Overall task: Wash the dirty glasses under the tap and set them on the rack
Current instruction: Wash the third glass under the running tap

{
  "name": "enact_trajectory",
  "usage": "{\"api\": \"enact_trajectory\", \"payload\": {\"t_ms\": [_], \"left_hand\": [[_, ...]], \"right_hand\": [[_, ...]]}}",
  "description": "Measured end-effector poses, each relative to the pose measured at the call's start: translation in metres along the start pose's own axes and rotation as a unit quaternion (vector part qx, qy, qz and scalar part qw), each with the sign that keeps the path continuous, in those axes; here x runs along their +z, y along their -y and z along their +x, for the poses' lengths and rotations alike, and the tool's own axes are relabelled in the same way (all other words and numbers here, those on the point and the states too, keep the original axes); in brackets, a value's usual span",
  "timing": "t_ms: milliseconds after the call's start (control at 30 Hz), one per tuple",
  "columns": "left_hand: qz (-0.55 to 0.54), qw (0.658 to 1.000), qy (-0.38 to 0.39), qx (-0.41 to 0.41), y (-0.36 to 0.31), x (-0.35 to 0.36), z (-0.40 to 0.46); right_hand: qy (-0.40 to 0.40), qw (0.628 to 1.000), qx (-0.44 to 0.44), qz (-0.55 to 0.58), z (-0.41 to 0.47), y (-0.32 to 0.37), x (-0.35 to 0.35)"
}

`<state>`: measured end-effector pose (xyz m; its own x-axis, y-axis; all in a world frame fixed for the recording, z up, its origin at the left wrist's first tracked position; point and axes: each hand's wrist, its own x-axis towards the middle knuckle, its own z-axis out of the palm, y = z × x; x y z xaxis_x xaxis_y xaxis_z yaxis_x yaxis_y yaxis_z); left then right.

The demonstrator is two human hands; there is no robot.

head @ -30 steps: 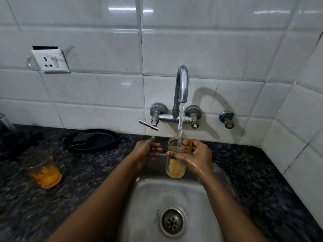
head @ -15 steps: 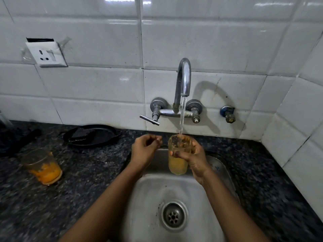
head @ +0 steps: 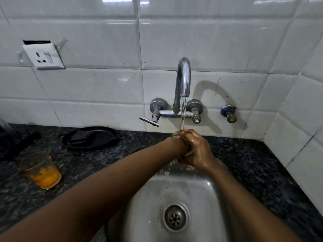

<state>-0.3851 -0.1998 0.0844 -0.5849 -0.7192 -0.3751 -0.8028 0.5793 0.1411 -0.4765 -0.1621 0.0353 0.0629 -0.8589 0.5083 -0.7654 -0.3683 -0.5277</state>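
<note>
Early in the task, I judge: the right hand grips a glass under the tap, the left hand's state hidden inside it, while another dirty glass waits on the surface.

Black pan and wall socket left.

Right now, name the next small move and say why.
Probably keep scrubbing inside the glass under the running tap: the right hand grips it, the left hand seems pushed inside, hidden. A second glass with orange residue waits on the counter.
</note>
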Motion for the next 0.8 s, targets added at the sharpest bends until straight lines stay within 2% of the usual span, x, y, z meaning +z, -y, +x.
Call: {"api": "enact_trajectory", "payload": {"t_ms": [133, 200, 267, 333, 367, 400, 467, 567, 633, 700, 767, 800], "left_hand": [[-0.079, 0.995, -0.053, 0.025, 0.005, 0.005, 0.006], [-0.181, 0.982, -0.002, 0.048, 0.018, 0.006, 0.004], [-0.368, 0.922, 0.062, 0.098, 0.027, 0.005, -0.008], [-0.552, 0.829, 0.032, 0.081, 0.033, 0.012, -0.014], [-0.599, 0.798, 0.005, 0.068, 0.034, 0.021, -0.015], [-0.598, 0.799, -0.035, 0.058, 0.031, 0.031, -0.015], [-0.552, 0.824, -0.127, 0.027, 0.024, 0.055, -0.009], [-0.584, 0.784, -0.21, 0.004, 0.02, 0.076, 0.001], [-0.578, 0.787, -0.216, 0.009, 0.021, 0.079, 0.003], [-0.592, 0.779, -0.205, 0.014, 0.026, 0.079, 0.009], [-0.617, 0.761, -0.2, 0.003, 0.035, 0.079, 0.014], [-0.625, 0.755, -0.199, -0.008, 0.039, 0.08, 0.017]], "right_hand": [[-0.025, 0.999, -0.029, -0.003, 0.0, -0.008, 0.002], [-0.025, 1.0, 0.005, 0.018, -0.006, -0.011, 0.007], [-0.03, 0.997, 0.052, 0.043, -0.016, -0.015, 0.014], [-0.044, 0.993, 0.097, 0.047, -0.025, -0.016, 0.02], [-0.042, 0.991, 0.121, 0.029, -0.029, -0.015, 0.021], [-0.031, 0.989, 0.144, -0.005, -0.031, -0.011, 0.022], [0.011, 0.978, 0.18, -0.103, -0.032, 0.001, 0.027], [0.054, 0.954, 0.215, -0.202, -0.032, 0.018, 0.036], [0.083, 0.942, 0.25, -0.209, -0.033, 0.018, 0.04], [0.126, 0.941, 0.273, -0.158, -0.032, 0.012, 0.036], [0.197, 0.93, 0.31, 0.017, -0.032, 0.005, 0.024], [0.225, 0.904, 0.335, 0.14, -0.035, 0.002, 0.017]]}}
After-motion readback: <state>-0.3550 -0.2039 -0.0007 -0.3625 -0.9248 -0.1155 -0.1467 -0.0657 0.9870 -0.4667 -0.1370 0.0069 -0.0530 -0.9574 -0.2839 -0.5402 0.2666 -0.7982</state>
